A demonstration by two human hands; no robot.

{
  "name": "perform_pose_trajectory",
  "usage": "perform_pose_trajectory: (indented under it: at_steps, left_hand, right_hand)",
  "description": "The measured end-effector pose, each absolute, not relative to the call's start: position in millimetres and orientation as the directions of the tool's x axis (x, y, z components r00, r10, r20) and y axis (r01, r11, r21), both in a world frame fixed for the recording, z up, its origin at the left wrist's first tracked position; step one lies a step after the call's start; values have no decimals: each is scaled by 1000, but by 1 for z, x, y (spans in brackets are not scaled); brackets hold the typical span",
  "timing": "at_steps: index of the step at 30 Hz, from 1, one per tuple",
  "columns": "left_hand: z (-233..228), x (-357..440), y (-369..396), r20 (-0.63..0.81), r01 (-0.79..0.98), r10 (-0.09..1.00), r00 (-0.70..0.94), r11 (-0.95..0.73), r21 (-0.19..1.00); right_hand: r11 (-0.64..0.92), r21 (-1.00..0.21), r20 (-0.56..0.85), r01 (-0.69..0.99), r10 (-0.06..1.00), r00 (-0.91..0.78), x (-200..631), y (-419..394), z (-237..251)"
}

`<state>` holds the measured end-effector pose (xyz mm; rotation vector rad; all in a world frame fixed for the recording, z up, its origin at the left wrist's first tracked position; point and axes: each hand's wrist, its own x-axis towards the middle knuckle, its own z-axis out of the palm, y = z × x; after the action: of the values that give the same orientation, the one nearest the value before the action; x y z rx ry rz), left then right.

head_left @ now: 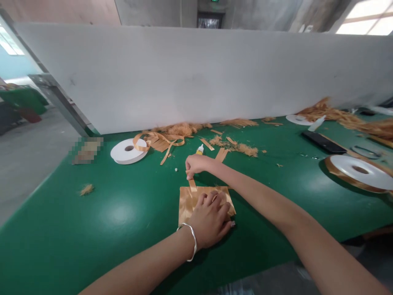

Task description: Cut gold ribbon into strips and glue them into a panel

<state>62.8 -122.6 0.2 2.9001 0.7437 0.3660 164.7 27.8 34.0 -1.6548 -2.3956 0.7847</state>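
Note:
My left hand (211, 217), with a white bracelet at the wrist, lies with its fingers spread on a flat piece of shiny gold ribbon fabric (186, 205) on the green table. Beyond it, my right hand (196, 164) pinches the far end of a short gold ribbon strip (192, 184). This strip's near end lies over the fabric's back edge. Just behind my right hand is a small glue bottle (200, 149) with a white nozzle, its lower part hidden. A short piece of gold ribbon (221, 154) lies right of it, partly behind my right forearm.
A white ribbon spool (123, 152) with a loose gold ribbon end lies left; a fuller gold spool (356, 174) lies right. Frayed gold scraps (181, 130) line the white partition (190, 73). A black phone (324, 142) and another white-nozzled bottle (317, 123) are at right.

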Motion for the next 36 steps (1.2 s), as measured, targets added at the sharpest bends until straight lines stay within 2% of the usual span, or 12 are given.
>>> perform_pose_trajectory:
  at_steps: [3,6,9,11,12,14,19,22,25,29,33,36]
  left_hand:
    - [3,62,-124,231,404,453,861,-885,231]
    - [8,62,-124,258,355,535,804,-781,513]
    - [15,63,-114,136,287,762,634,-395,873]
    - [19,63,-103,9,188,841,542,-132,973]
    - [21,63,-97,-46,118,868,494,-15,993]
    - [25,60,-86,-91,-21,893,442,111,994]
    - [29,55,-77,12,-174,939,344,51,983]
    - [27,52,-75,10,-183,960,278,42,982]
    - [24,49,-71,62,-125,965,255,-31,992]
    - [23,49,-66,126,9,922,366,-139,990]
    - [27,56,-72,85,127,847,525,-177,976]
    - [33,60,-82,47,216,799,599,-218,952]
  right_hand:
    - [251,-584,-144,772,904,-403,174,20,34]
    - [249,-718,-43,650,916,-399,194,1,41]
    - [171,-932,86,321,961,-261,213,-22,50]
    - [116,-993,113,23,988,-100,220,-37,52]
    - [109,-991,111,-78,994,-24,221,-44,51]
    - [134,-983,122,-126,987,104,218,-58,47]
    - [171,-984,157,-56,969,193,192,-89,27]
    - [147,-989,146,-1,985,89,190,-95,25]
    - [132,-977,122,165,990,-69,204,-90,36]
    - [167,-915,86,367,970,-227,226,-74,57]
    - [172,-911,-12,376,898,-439,232,-61,66]
    - [119,-944,-44,308,878,-476,244,-56,67]
